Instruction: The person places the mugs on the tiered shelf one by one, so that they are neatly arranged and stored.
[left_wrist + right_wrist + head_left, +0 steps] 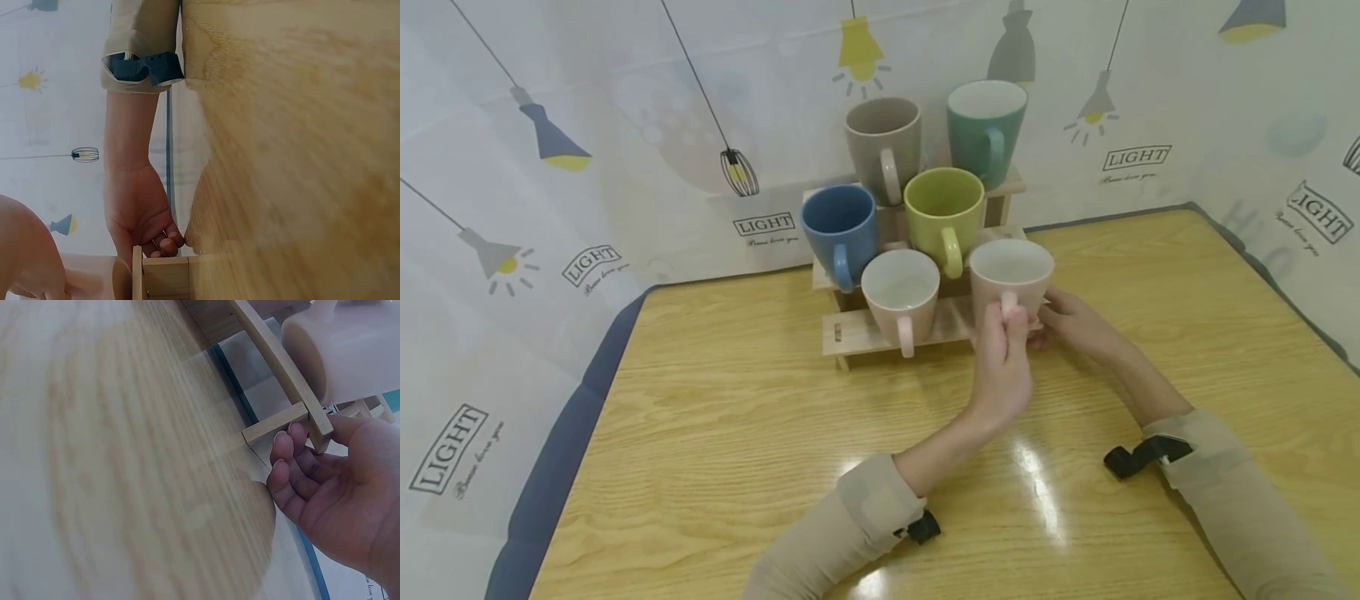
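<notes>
My left hand [1003, 367] pinches the handle of a pale pink mug [987, 283] at the right end of the stand's lowest step. In the right wrist view the mug's base [304, 359] is close over the board. My right hand [1078, 325] grips the right end of that step of the wooden stand [272, 353], thumb on top and fingers curled beneath. The left wrist view also shows the right hand [139, 203] at the step's end, with part of the left hand [28, 250] at the lower left.
A second pale pink mug [901, 300] stands on the lowest step's left side. Blue [840, 233] and yellow-green [942, 221] mugs occupy the middle step. Grey-brown [872, 158] and teal [981, 142] mugs stand on top. Behind the wooden table [722, 400] hangs a lamp-printed cloth [662, 192].
</notes>
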{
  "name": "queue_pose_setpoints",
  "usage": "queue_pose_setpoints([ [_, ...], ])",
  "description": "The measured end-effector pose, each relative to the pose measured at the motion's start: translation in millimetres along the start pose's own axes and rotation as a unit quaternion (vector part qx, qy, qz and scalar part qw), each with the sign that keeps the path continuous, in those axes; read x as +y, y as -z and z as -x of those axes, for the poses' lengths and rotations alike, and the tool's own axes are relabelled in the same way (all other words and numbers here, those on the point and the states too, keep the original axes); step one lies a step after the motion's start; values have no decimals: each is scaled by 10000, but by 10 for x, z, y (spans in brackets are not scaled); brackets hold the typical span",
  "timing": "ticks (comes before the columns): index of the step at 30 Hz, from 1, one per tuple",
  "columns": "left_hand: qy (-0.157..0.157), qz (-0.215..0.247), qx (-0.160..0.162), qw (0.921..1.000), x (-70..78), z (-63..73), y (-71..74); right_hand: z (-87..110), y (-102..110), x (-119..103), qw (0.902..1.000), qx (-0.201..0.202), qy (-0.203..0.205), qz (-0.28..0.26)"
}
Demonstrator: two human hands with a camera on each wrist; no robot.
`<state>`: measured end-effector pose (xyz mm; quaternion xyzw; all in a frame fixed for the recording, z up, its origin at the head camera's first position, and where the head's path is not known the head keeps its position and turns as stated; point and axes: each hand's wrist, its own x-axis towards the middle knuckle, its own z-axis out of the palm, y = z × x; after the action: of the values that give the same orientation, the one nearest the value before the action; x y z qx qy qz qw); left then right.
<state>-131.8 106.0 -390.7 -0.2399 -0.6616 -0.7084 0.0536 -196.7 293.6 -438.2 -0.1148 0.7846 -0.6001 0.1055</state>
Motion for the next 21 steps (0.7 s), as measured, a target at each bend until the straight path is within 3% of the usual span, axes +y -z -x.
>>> queue_pose_setpoints([
  [5,392,419,103,9983,-6,-8,15,-2,-6,-3,10000,8,-37,-2],
  [13,397,862,-63,9955,-20,-12,22,-17,-3,37,9999,94,74,-43],
  [21,552,844,331,9943,-47,39,0,0,12,22,9990,204,5,399],
])
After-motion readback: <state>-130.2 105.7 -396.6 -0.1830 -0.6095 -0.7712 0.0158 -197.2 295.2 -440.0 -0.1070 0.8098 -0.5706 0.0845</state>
